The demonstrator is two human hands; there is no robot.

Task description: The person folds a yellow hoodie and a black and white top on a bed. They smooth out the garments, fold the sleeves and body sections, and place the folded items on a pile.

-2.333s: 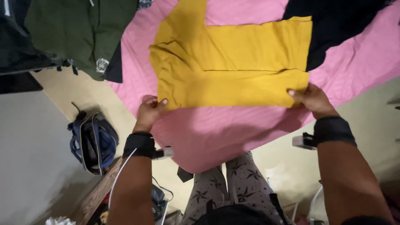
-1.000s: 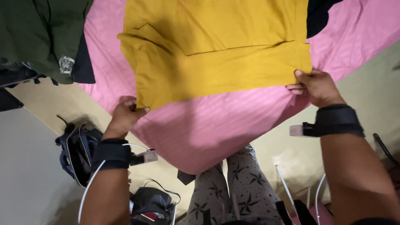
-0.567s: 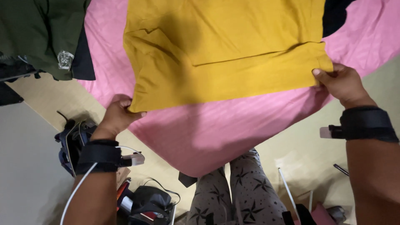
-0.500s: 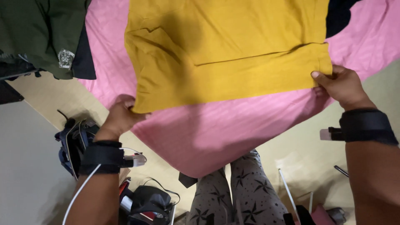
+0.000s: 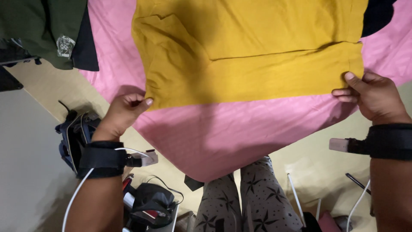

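Since a moment ago the yellow shirt sits slightly higher in view. Left hand and right hand pinch its near corners, fingers clamped on cloth, over the pink sheet.

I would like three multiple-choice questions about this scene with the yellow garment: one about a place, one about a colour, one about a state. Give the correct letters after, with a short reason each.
1. Where does the dark green garment lie?
A. At the upper left, beside the pink sheet
B. On top of the yellow garment
C. Under the right hand

2. What colour is the sheet under the yellow garment?
A. White
B. Pink
C. Blue

3. How do the hands stand on the yellow garment?
A. Both are lifted well away from it
B. Only the right hand touches it
C. The left hand and the right hand each grip a lower corner

Answers:
1. A, the green cloth lies in the upper left corner, off the yellow one.
2. B, pink cloth shows all around the garment.
3. C, fingers of each hand close on a corner of the near edge.
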